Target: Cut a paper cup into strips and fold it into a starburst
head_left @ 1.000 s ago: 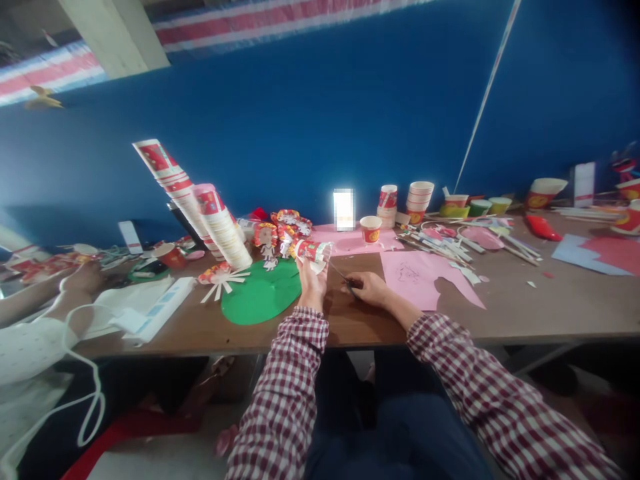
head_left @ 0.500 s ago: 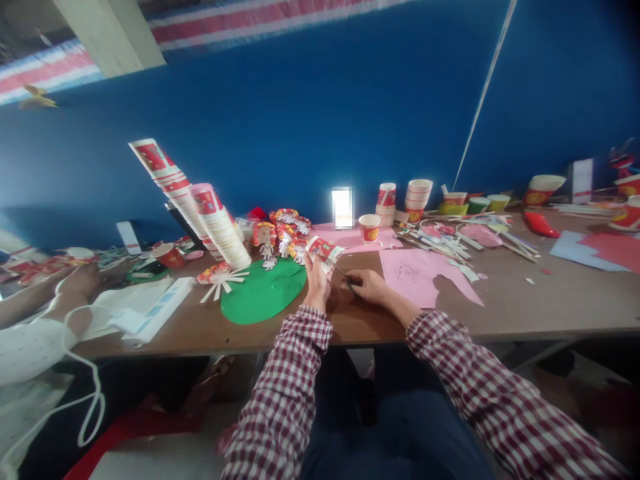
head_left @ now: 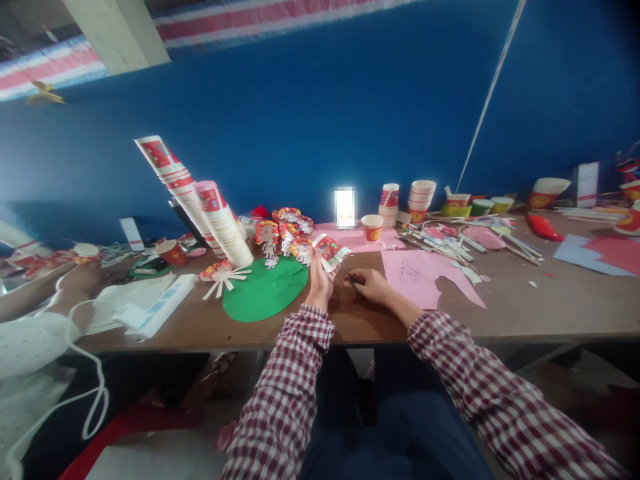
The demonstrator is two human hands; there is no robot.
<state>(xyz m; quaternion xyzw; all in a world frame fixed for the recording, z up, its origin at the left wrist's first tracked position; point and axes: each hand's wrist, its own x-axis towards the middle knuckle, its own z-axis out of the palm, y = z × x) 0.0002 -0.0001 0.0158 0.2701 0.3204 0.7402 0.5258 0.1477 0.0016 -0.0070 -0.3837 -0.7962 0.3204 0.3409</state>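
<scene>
While the left hand holds a red-printed paper cup tilted over the desk, its grip clamped on the side, the right hand has its grip closed round dark scissors. Blades point toward the cup, near its lower edge; contact cannot be told. Green paper disc lies flat, left of the left hand; pink sheet, pen-marked, just right of the scissors hand. Cut-paper figures cluster behind the disc, beside leaning cup stacks.
</scene>
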